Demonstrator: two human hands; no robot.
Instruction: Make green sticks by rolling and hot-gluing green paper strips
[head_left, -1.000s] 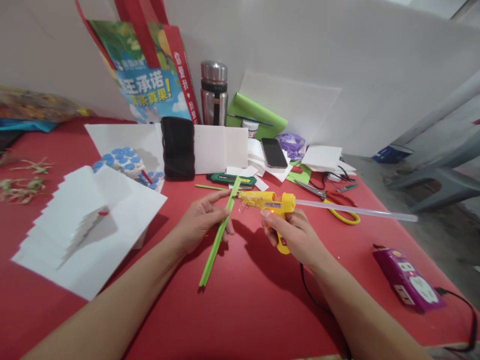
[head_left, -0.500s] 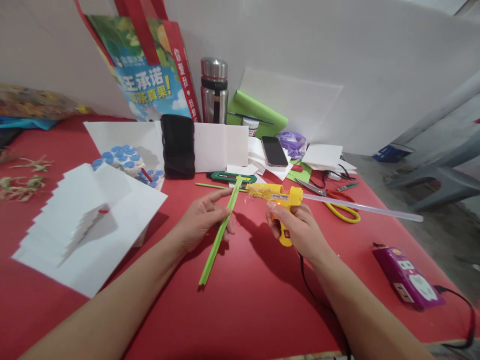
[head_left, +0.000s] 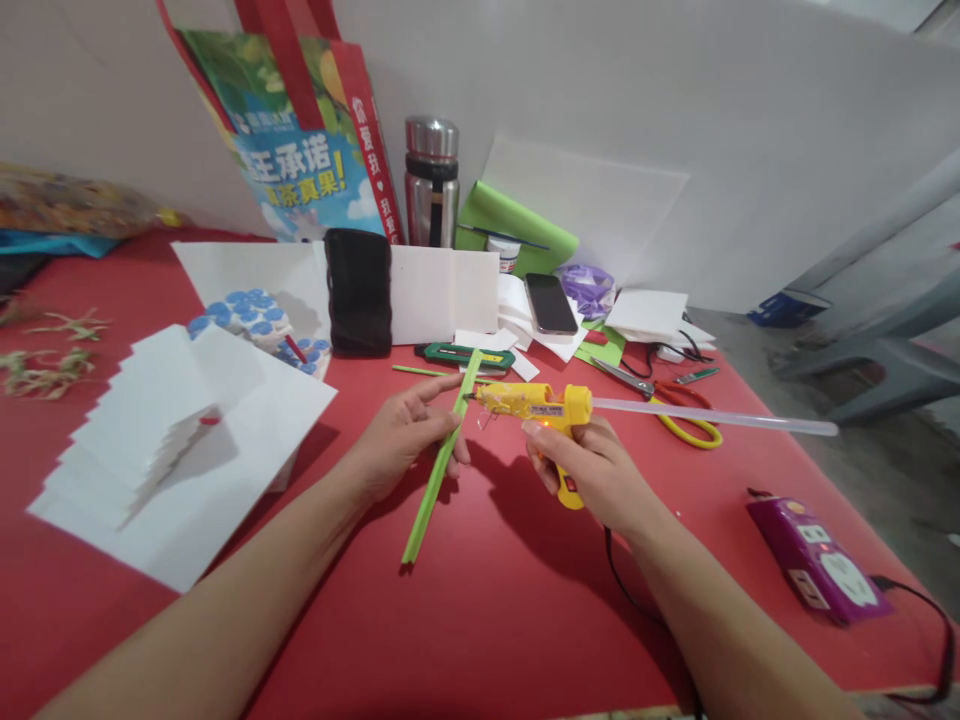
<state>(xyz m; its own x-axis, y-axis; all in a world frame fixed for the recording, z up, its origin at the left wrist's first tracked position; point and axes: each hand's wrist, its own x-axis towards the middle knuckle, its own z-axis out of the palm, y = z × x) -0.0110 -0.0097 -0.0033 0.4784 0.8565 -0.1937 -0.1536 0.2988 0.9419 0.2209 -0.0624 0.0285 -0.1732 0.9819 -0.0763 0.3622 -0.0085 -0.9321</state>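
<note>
My left hand (head_left: pixel 412 435) pinches a long, narrow green strip (head_left: pixel 430 505), folded lengthwise and slanting over the table. A yellow hot glue gun (head_left: pixel 566 405) is gripped in my right hand (head_left: pixel 592 465), its nozzle at the upper part of the strip. Whether the nozzle touches the strip I cannot tell. A long clear glue stick (head_left: pixel 720 412) sticks out of the gun's back, and a small light glows on its handle. Behind the strip lie a green utility knife (head_left: pixel 450 354) and a thin green stick (head_left: pixel 412 371).
Scissors (head_left: pixel 686 430) lie at the right, behind a purple power box (head_left: pixel 821 560) with a cord. Folded white paper (head_left: pixel 247 440) covers the left. At the back stand a black case (head_left: pixel 358 295), a steel thermos (head_left: pixel 432 185) and a shopping bag (head_left: pixel 300 170); a phone (head_left: pixel 551 303) lies on papers.
My right hand has brought the glue gun left and slightly down, so its nozzle is now at the green strip. My left hand and the strip have barely moved.
</note>
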